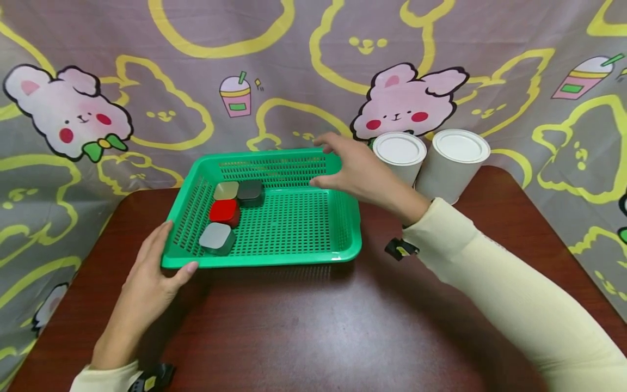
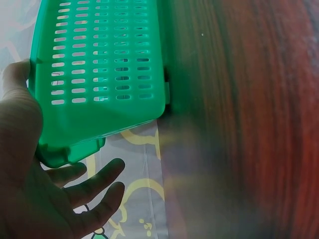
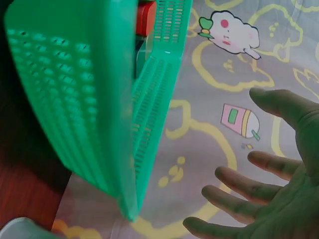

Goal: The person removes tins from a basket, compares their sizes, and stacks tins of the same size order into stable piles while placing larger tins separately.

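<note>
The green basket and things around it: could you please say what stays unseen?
Head view: insides of both white containers, closed on top.
Head view: left container's base, behind the right hand and wrist.
Left wrist view: part of the left hand, past the left edge.
Right wrist view: part of the red block, behind the green basket.

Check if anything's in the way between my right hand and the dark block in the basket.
Nothing visible is in the way: your right hand is above the right end of the green basket, and its open top leaves the dark block exposed.
</note>
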A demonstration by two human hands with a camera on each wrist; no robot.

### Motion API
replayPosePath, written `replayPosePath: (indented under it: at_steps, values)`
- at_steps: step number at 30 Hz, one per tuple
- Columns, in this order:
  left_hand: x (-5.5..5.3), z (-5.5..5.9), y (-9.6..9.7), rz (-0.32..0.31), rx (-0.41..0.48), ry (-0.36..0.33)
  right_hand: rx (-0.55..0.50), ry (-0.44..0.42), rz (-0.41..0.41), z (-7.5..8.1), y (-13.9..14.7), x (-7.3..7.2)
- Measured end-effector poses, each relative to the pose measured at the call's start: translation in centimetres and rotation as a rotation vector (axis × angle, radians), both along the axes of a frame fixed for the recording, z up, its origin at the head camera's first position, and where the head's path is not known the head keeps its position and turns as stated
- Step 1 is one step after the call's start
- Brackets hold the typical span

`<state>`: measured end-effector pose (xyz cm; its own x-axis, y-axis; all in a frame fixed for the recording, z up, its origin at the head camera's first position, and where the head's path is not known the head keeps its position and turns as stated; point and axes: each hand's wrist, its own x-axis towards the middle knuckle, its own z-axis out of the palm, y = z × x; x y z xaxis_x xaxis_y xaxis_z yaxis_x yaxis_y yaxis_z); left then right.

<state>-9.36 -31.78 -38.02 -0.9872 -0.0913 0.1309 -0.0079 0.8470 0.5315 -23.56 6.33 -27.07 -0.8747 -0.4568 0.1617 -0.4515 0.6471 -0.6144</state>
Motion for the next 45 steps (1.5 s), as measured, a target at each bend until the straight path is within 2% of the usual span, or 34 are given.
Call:
replayPosePath:
  at_steps: [6,15,22,27,30,36,45]
  values:
    - [-0.1,0.1,-0.1,-0.01,-0.002,0.02,0.045,-0.043,0.059,0.3,-2.3,-0.9]
    - [-0.3,0.1,-0.2,-0.022,-0.008,0.03,-0.053,-0.08,0.112,-0.1,-5.4,-1.8]
    - [-0.5,0.3,-0.2,-0.026,-0.003,0.031,-0.057,-0.129,0.115,-0.6,-7.2,-3.0]
    - [-0.4,0.3,-0.3,-0.03,0.001,0.034,-0.044,-0.161,0.149,-1.4,-8.2,-4.2]
    - [-0.3,0.1,-0.4,-0.031,0.002,0.035,-0.034,-0.178,0.191,-2.2,-8.9,-4.9]
    - [-0.1,-0.2,-0.5,-0.027,0.007,0.027,-0.011,-0.226,0.226,-3.7,-10.3,-5.8]
    - [0.0,-0.4,-0.2,-0.039,0.032,0.043,0.075,-0.258,0.278,-4.7,-11.6,-6.8]
